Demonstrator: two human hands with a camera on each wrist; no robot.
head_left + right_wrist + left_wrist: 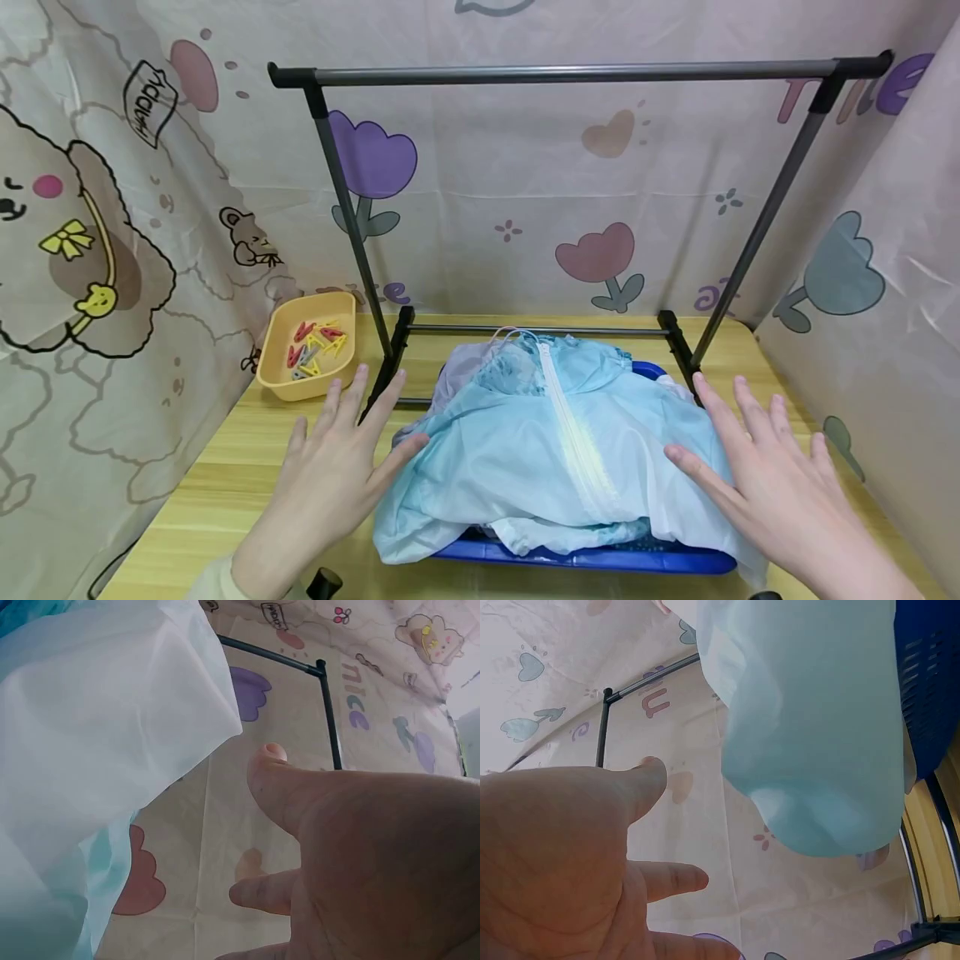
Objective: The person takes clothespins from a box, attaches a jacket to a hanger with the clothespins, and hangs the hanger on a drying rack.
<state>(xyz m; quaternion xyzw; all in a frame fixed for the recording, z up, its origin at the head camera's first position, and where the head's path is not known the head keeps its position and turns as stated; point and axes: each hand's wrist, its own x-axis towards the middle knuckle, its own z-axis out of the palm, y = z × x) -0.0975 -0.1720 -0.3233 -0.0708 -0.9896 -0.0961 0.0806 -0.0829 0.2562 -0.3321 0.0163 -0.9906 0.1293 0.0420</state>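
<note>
A light blue jacket (517, 450) with a white zipper lies heaped over a blue basket (600, 557), most of which it covers. Lavender cloth (459, 371) peeks out at the pile's back left. My left hand (333, 467), fingers spread, is held just left of the jacket; in the left wrist view its thumb points toward the hanging jacket cloth (810, 735). To the right of the pile, my right hand (780, 475) is spread too, its thumb overlapping the jacket's edge in the head view. In the right wrist view, pale jacket cloth (112, 727) hangs beside that thumb. Neither hand holds anything.
A dark metal rack (577, 75) with a high crossbar stands behind the basket on the wooden table (225, 467). At the back left sits a yellow tray (273, 375) with several red, yellow and grey clothespins (315, 346). Printed curtains (465, 167) enclose the back and sides.
</note>
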